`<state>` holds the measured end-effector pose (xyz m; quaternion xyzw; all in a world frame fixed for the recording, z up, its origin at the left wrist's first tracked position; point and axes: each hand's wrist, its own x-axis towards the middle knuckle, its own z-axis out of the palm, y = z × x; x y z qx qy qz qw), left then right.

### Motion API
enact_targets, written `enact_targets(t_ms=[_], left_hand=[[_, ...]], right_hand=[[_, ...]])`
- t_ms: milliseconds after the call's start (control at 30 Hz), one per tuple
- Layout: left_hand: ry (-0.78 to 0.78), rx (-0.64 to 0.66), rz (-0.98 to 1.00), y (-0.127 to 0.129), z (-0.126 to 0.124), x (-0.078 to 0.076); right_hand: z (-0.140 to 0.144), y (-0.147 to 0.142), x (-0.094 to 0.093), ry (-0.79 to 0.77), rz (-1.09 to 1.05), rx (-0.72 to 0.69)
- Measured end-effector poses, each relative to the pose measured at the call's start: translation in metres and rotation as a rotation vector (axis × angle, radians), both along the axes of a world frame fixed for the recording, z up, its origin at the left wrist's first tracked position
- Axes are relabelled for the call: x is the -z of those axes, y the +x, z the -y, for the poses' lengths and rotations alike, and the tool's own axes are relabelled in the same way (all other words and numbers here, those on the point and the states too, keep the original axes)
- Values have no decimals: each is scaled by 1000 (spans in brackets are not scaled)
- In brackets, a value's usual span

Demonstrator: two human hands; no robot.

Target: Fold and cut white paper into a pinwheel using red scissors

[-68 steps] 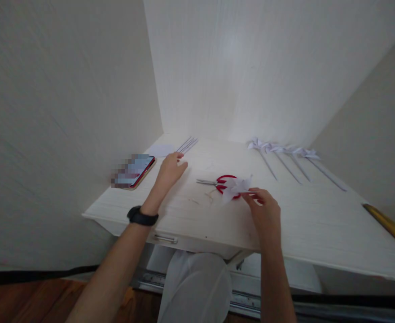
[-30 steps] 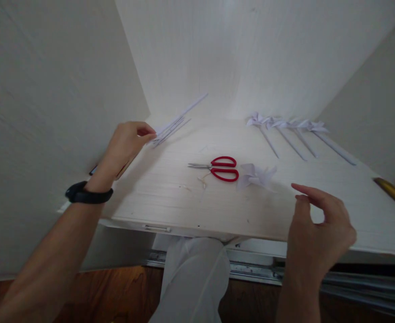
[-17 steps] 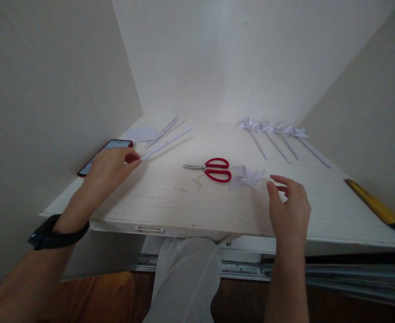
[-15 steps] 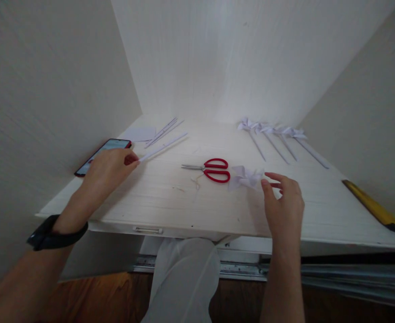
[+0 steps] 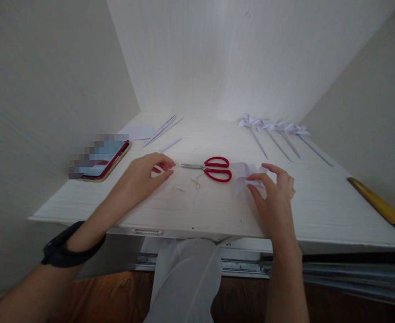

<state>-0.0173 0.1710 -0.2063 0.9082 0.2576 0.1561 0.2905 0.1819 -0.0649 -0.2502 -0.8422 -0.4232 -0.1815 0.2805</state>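
The person's right hand (image 5: 274, 195) rests on the white worktop (image 5: 318, 202) near its front edge, fingers spread and curved, with the fingertips (image 5: 253, 176) touching a small folded white paper pinwheel head (image 5: 243, 174); the paper lies under and just beyond the fingertips, pressed or pinched lightly rather than lifted, and whether it is truly gripped cannot be told. The left hand (image 5: 143, 172) lies to the left of centre, thumb and forefinger closed together at the tip; whether they pinch anything cannot be made out. A thin white paper stick (image 5: 170, 144) lies just beyond this hand, apart from it. Between the two hands lie red-handled scissors (image 5: 211, 168), blades closed and pointing left, the blade tips close to the left fingertips and the handles just beside the folded paper. A few small scraps (image 5: 195, 181) sit on the worktop in front of the scissors. At the far left lie a bundle of thin paper sticks (image 5: 160, 129), a flat sheet of paper (image 5: 137, 132) and a phone (image 5: 105, 154) in a red case. At the far right, a row of finished paper pinwheels (image 5: 274, 134) on sticks lies well apart from both hands. A yellow-handled tool (image 5: 379, 208) lies at the right edge. A black band (image 5: 68, 251) circles the left wrist.
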Motion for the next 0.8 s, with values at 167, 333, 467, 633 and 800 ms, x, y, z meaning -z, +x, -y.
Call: enact_targets(t_ms=[167, 333, 467, 633, 800], left_hand=[[-784, 182, 128, 22, 48, -4], [-1153, 352, 247, 22, 78, -10], [-1175, 264, 314, 16, 85, -13], [-1222, 190, 349, 14, 86, -9], [-1227, 157, 379, 9, 87, -8]], right_hand=[[11, -37, -22, 160, 53, -176], [12, -76, -32, 248, 26, -267], [7, -85, -29, 295, 28, -340], [-2, -93, -30, 342, 29, -320], [2, -101, -31, 298, 33, -367]])
